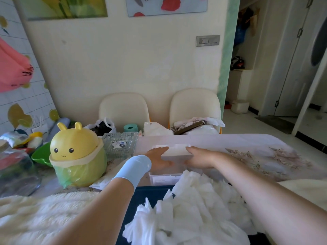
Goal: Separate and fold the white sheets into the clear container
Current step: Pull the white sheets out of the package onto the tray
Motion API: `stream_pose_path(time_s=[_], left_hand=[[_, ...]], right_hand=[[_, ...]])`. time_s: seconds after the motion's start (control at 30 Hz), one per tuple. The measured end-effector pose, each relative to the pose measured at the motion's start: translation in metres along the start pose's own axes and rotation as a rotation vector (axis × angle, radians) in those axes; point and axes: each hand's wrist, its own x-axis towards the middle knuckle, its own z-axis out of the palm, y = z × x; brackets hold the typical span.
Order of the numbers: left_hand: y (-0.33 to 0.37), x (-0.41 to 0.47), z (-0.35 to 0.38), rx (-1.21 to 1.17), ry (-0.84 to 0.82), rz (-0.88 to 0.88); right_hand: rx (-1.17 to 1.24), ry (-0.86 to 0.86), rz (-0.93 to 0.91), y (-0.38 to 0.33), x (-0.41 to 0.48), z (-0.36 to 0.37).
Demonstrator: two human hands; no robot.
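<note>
A stack of folded white sheets (177,152) sits between my two hands at the middle of the table, above the clear container (165,179). My left hand (157,158), with a pale blue wristband, presses flat against the stack's left side with straight fingers. My right hand (200,157) presses the stack's right side, fingers straight. A big loose heap of crumpled white sheets (194,209) lies in the foreground over a dark surface, covering part of the container's near edge.
A yellow-green character-shaped bin (77,156) stands left of the hands, with a glass ashtray (120,144) behind it and a green bowl (41,154) further left. Two cream chairs (123,106) hold bags behind the table. Patterned tablecloth (256,156) spreads right.
</note>
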Motion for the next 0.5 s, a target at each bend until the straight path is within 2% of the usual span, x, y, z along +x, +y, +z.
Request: stream_pose_path(time_s=[0.13,0.2,0.33,0.5], left_hand=[[0.008,-0.018,-0.010,-0.027,0.052,0.029],[0.024,-0.034,-0.016,-0.071,0.051,0.062],[0.058,-0.075,-0.012,0.052,-0.049,0.218],[0.059,-0.107,0.011,0.177,-0.209,0.111]], right_hand=[[0.086,0.101,-0.043,-0.006,-0.029,-0.012],[0.055,0.101,-0.039,-0.005,-0.041,-0.016],[-0.153,-0.057,0.001,-0.019,-0.085,-0.015],[-0.264,-0.145,-0.021,-0.048,-0.128,0.009]])
